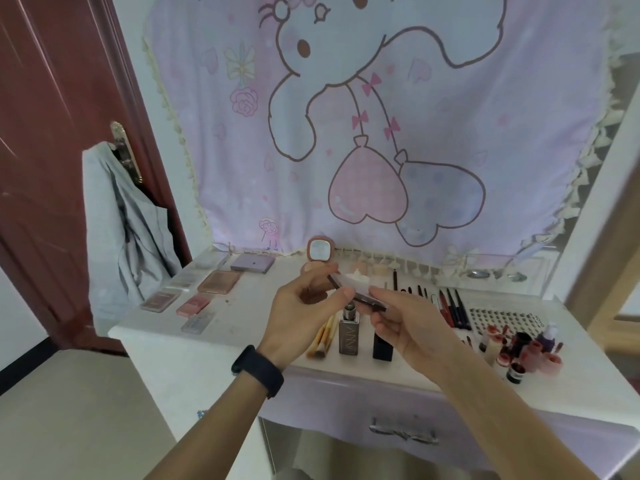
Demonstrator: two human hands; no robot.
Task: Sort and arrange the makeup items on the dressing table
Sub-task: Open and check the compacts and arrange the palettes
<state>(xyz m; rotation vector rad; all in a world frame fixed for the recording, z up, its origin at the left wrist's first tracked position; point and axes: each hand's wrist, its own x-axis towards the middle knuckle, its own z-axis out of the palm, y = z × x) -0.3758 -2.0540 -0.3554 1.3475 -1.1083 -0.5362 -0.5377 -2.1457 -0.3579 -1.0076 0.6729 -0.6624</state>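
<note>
Dressing table (249, 306) holds palettes (218, 282) at its left and pencils (453, 306) at its right. Above its middle, the left hand (304, 313) and right hand (412, 330) each pinch one end of a thin dark case (363, 299), likely mid-sorting; next it needs a spot among similar pieces.

**Half-hidden on the dressing table**

The thin dark flat case (372, 302) is largely covered by the left hand (304, 317) and right hand (405, 327) pinching its ends, so its kind is unclear. The pink rounded-square mirror (321, 252) has its base behind the left hand. The small red-capped bottles (519, 351) are blurred — labels unreadable.
</note>
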